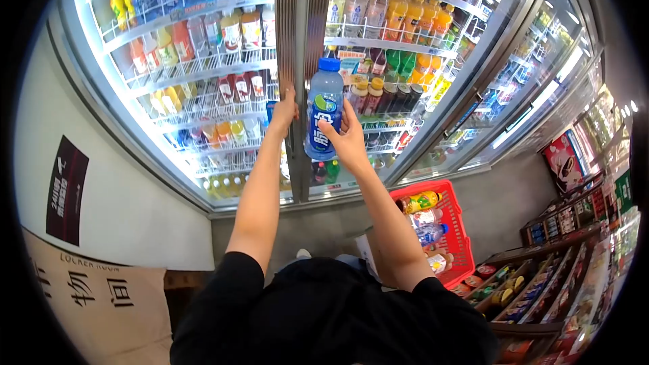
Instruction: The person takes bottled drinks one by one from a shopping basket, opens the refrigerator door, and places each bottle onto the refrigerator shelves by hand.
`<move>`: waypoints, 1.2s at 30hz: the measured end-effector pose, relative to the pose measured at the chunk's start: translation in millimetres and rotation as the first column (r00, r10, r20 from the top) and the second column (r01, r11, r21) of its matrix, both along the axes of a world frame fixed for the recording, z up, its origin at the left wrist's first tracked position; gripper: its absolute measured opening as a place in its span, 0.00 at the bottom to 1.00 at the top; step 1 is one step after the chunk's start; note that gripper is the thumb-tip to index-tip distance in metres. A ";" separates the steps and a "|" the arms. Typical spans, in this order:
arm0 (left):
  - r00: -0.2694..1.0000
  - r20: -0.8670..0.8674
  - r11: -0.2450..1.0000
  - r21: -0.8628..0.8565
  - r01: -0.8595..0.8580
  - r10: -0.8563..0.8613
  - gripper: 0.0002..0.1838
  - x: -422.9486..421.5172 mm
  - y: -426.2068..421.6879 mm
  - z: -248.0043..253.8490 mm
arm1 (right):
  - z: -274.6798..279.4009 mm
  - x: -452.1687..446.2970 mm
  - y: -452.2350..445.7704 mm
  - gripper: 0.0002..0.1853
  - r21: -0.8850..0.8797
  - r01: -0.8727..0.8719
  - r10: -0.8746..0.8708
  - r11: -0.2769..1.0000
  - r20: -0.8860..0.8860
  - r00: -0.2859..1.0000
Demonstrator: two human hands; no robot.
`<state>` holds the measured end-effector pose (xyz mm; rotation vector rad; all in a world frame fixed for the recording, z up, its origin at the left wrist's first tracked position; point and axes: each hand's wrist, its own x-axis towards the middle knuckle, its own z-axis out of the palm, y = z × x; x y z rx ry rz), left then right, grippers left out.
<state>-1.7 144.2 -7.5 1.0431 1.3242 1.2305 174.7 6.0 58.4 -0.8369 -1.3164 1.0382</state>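
My right hand (pixel 346 134) holds up a clear plastic drink bottle (pixel 324 111) with a blue cap and a blue label with white characters. The bottle is upright, its thumb-side label facing me, in front of the glass-door drinks cooler. My left hand (pixel 285 113) is closed at the metal edge of the cooler door (pixel 287 34); its fingertips are partly hidden. A small blue patch shows beside that hand, and I cannot make out what it is. Beyond my right forearm is a red plastic basket (pixel 462 230) with several drink bottles lying in it.
Lit cooler shelves (pixel 196 7) hold rows of bottles and cans. More cooler doors (pixel 500 81) run off to the right. Snack shelving (pixel 541 284) stands at the lower right. A white wall (pixel 122 162) with a dark sign (pixel 66 189) is on the left, above a beige curtain (pixel 115 324).
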 end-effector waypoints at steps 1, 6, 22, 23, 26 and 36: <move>1.000 0.020 1.000 0.017 -0.008 0.008 0.38 0.6 2.7 -5.1 | 2.8 5.1 -10.7 0.50 0.006 -0.013 0.013 1.000 0.021 1.000; 0.998 -0.068 1.000 -0.012 -0.004 0.003 0.36 1.0 -50.9 -2.4 | 14.2 28.2 -36.9 0.49 0.052 -0.056 0.051 0.997 0.085 0.995; 0.756 -0.623 0.956 -0.046 -0.290 0.200 0.40 -29.4 -330.3 38.6 | -17.3 24.2 -143.1 0.48 0.017 -0.204 0.204 0.979 -0.056 0.977; 0.638 -0.760 0.941 -0.115 -0.320 0.124 0.40 -26.1 -359.5 63.6 | -14.7 21.4 -151.1 0.48 0.013 -0.207 0.207 0.978 -0.032 0.978; 0.429 -0.897 0.892 -0.105 -0.440 0.106 0.40 -17.2 -408.0 89.4 | -18.8 13.5 -159.1 0.48 0.039 -0.254 0.254 0.967 -0.015 0.967; 0.899 -0.366 0.961 0.223 -0.167 0.241 0.21 -2.4 -352.7 90.0 | -3.8 0.5 -159.0 0.47 0.075 -0.297 0.298 0.952 -0.005 0.955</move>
